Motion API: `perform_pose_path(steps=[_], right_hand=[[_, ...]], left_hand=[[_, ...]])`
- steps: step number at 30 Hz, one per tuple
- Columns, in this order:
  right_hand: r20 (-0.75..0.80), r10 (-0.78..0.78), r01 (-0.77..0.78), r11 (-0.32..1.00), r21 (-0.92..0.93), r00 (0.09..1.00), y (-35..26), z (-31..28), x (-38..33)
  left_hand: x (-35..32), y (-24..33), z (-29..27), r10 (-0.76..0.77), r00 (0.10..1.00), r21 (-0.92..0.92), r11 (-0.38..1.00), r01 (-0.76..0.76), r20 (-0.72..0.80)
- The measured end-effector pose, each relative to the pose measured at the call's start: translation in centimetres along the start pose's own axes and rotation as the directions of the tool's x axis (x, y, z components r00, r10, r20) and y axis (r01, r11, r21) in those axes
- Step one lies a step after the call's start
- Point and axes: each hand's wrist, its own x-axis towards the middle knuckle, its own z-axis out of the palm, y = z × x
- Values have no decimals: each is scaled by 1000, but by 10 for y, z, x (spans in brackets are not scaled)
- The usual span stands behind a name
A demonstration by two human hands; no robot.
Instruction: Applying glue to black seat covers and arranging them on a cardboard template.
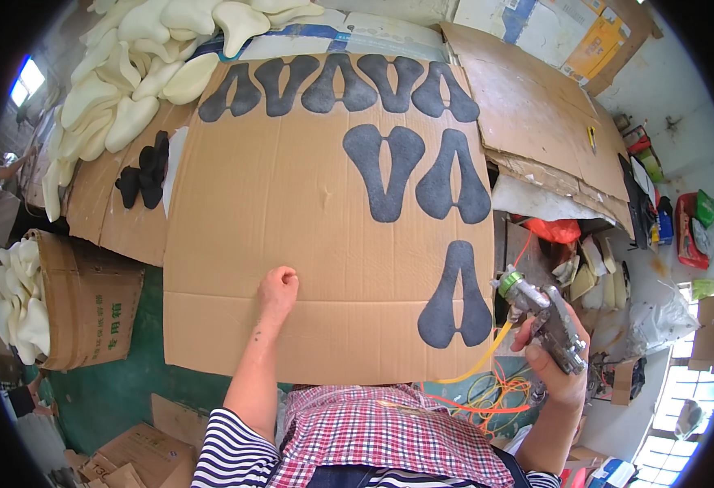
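Note:
My right hand (pixel 554 358) grips a spray gun (pixel 548 313), whose nozzle has a green ring and points up and to the left. A yellow hose (pixel 487 355) runs beside it. Loosely curled, my left hand (pixel 278 291) hovers over or rests on the large cardboard sheet (pixel 227 220), with nothing visible in its fingers. Just left of the gun lies one dark grey two-lobed foam pad (pixel 456 301). Farther up are two more such pads, one wide end up (pixel 384 171), the other narrow end up (pixel 454 180). Several others form a row (pixel 339 85) along the far edge.
Cream foam pieces (pixel 133 73) are heaped at the far left, and more fill a cardboard box (pixel 88 309) at left. Small black pieces (pixel 147 175) lie beside the sheet. Another cardboard-topped surface (pixel 536 106) stands at far right. Tangled hoses (pixel 495 398) lie on the floor.

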Motion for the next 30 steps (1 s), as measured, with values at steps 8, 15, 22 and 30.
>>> perform_pose_path(steps=[8, 15, 22, 30], right_hand=[[-220, 35, -59, 993, -106, 975, 0, -15, -12], [-235, 4, -39, 989, -143, 972, 3, -20, -21], [-246, 44, -81, 987, -142, 968, 8, -28, -37], [23, 90, -89, 995, -50, 996, 10, -31, -56]], left_hand=[[-1, 4, -1, -20, 1000, -12, 1000, 20, 17], [-6, 10, 2, 45, 999, -34, 998, -45, -2], [-16, 4, 2, 29, 999, -55, 998, -28, 20], [-38, -2, -7, 47, 999, -67, 997, -47, -10]])
